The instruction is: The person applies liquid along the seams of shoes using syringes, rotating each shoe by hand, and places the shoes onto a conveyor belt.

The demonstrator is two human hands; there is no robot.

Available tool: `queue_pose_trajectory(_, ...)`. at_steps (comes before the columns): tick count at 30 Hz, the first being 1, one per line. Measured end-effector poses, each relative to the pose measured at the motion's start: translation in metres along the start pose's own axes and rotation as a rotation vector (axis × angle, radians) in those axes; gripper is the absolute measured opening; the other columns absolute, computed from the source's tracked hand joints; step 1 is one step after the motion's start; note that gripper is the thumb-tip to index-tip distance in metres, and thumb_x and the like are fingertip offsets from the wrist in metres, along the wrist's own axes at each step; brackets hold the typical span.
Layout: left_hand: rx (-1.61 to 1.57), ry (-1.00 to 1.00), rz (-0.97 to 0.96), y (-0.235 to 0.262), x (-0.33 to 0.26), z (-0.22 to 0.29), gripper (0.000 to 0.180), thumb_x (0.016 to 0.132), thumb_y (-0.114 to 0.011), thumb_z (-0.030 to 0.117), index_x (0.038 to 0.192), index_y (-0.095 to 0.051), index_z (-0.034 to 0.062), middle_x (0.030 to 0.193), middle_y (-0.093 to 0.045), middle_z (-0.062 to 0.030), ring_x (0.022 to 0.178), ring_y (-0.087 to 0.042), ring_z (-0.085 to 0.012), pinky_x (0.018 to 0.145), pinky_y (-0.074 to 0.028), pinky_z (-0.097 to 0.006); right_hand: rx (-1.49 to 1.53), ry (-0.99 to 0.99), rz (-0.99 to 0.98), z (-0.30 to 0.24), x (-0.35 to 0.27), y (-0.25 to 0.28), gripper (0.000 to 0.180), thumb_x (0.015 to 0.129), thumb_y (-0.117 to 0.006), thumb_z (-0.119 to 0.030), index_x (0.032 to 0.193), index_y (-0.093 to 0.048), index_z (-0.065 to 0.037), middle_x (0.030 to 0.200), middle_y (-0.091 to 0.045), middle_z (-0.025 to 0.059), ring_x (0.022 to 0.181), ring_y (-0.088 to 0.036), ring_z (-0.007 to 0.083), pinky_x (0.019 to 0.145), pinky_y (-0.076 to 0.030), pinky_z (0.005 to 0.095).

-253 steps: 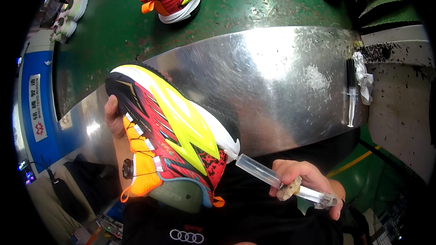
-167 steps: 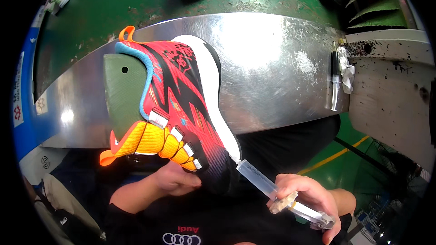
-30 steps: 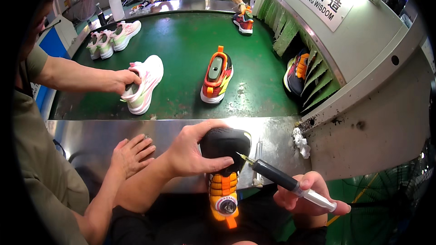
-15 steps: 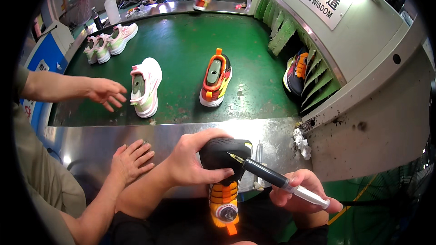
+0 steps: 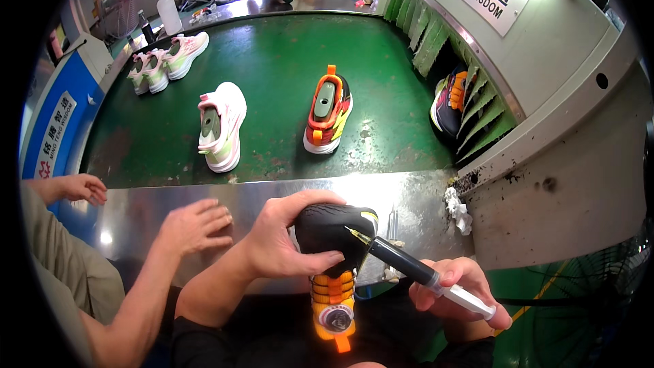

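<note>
The left hand (image 5: 286, 242) wraps its grip around the toe end of a shoe (image 5: 334, 245) held sole-up above the lap, fingers pressed together over the black sole. The right hand (image 5: 456, 286) pinches a syringe (image 5: 415, 272), its needle tip touching the sole edge just right of that grip. The shoe looks light and springy, best held by the stiffer sole; the syringe seems slim and slippery. Beyond the grip lies the steel surface (image 5: 409, 194), where another person's hand (image 5: 194, 225) rests to its left. Farther off, shoes sit on a green belt (image 5: 272, 82).
</note>
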State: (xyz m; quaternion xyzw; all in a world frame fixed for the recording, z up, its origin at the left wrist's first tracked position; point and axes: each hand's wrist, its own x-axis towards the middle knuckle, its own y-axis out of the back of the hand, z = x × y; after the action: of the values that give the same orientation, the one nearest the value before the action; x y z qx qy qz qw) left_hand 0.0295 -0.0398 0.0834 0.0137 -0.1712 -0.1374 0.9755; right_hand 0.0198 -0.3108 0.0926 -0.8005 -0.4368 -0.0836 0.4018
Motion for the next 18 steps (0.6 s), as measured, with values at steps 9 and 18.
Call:
queue_pose_trajectory(9, -0.089, 0.004, 0.010, 0.001, -0.002, -0.005, 0.057, 0.063, -0.078, 0.006, 0.114, -0.053, -0.0007, 0.099, -0.062, -0.0092, 0.093, -0.059, -0.0134, 0.085, -0.046, -0.027, 0.031, 0.021, 0.011, 0.009, -0.009, 0.009, 0.083, 0.068, -0.074, -0.056, 0.122, -0.049, 0.002, 0.107, -0.057, 0.0204, 0.099, -0.049, 0.0275, 0.064, -0.040, 0.0324)
queue_pose_trajectory(18, -0.184, 0.081, 0.028, 0.008, -0.007, -0.010, 0.061, 0.063, -0.076, 0.008, 0.116, -0.047, -0.0059, 0.111, -0.059, -0.0200, 0.104, -0.059, -0.0249, 0.092, -0.046, -0.036, 0.067, 0.081, 0.008, 0.024, -0.011, 0.018, 0.084, 0.068, -0.073, -0.057, 0.122, -0.048, 0.002, 0.106, -0.057, 0.0179, 0.094, -0.051, 0.0263, 0.069, -0.041, 0.0326)
